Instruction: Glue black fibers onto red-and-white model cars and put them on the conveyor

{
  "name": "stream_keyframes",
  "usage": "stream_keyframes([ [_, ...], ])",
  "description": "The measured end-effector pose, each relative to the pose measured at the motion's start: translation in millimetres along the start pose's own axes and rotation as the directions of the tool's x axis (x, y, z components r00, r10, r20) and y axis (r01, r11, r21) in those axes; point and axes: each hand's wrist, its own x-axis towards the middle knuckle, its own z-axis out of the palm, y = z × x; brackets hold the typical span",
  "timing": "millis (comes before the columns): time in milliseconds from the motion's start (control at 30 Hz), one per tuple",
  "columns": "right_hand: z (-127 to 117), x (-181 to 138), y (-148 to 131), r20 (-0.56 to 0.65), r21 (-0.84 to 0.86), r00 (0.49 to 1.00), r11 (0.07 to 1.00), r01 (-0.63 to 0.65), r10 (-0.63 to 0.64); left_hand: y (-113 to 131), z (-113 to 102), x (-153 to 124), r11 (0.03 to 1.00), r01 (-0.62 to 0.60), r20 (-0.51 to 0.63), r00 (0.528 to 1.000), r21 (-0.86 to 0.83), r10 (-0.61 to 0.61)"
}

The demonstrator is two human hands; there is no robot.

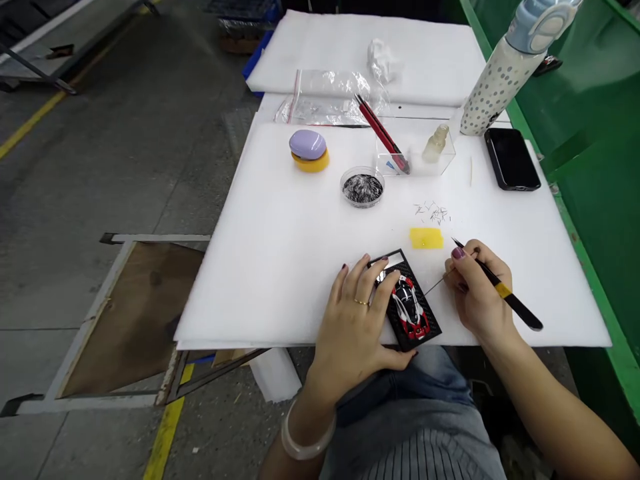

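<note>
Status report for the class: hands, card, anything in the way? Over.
Left hand spread on black card, fingertips partly covering it. Right hand holds tweezers and thin tool, tool's tip near card. Red-and-white car mostly visible; yellow piece beyond card.

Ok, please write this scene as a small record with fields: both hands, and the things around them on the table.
Left hand: spread over the black card, which shows a red, white and black car
Right hand: holds tweezers and a thin rod pointing toward the card
Near hands: yellow pad, loose dark bits
Farther back: round dish of dark strands, purple-and-yellow item, clear box
Far right: phone, spotted bottle
</note>
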Motion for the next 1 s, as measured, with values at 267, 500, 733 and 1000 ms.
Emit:
stream_keyframes([
  [267,-5.2,1.3,4.8,0.008,-0.153,0.999,0.987,0.048,-0.047,1.2,-0.8,-0.3,1.000,0.003,0.004,1.000,0.014,-0.003],
  [500,-3.0,0.2,5.1,0.000,-0.115,0.999,0.992,0.043,-0.044,0.5,0.5,-1.2,1.000,0.004,0.001,1.000,0.007,-0.004],
  [733,-10.0,5.6,-13.8,-0.022,-0.127,0.984,0.977,0.174,-0.178,-0.2,0.6,-1.6,1.000,0.013,0.043,0.999,-0.018,-0.012],
  [1000,-8.8,114.5,-92.6,0.071,-0.624,0.628,0.457,0.634,-0.775,2.0,4.2,1.5,0.999,-0.015,-0.020,1.000,0.039,0.015],
])
